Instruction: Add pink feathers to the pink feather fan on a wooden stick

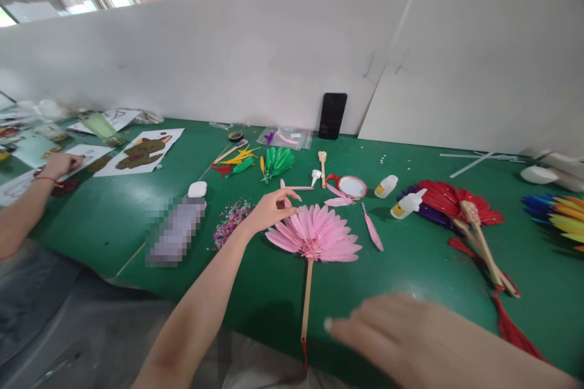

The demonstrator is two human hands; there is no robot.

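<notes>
A pink feather fan [319, 234] lies on the green table, its pale wooden handle toward me and a red tassel at the end. My left hand [274, 209] hovers at the fan's upper left edge, thumb and forefinger curved with a gap between them; nothing shows in it. Blurred by motion, my right hand [387, 328] is low in the view, right of the handle, and its grip is unclear. Loose pink feathers [373, 228] lie around the fan. Behind it are a round white disc with a red rim [352, 186] and a small wooden stick [322, 167].
Two glue bottles [385, 186] stand or lean right of the fan. Farther right is a red feather fan [456, 197]. Green feathers [277, 161], colourful confetti [232, 222] and a propped black phone [333, 115] are also here. A co-worker's hand [62, 165] works at left.
</notes>
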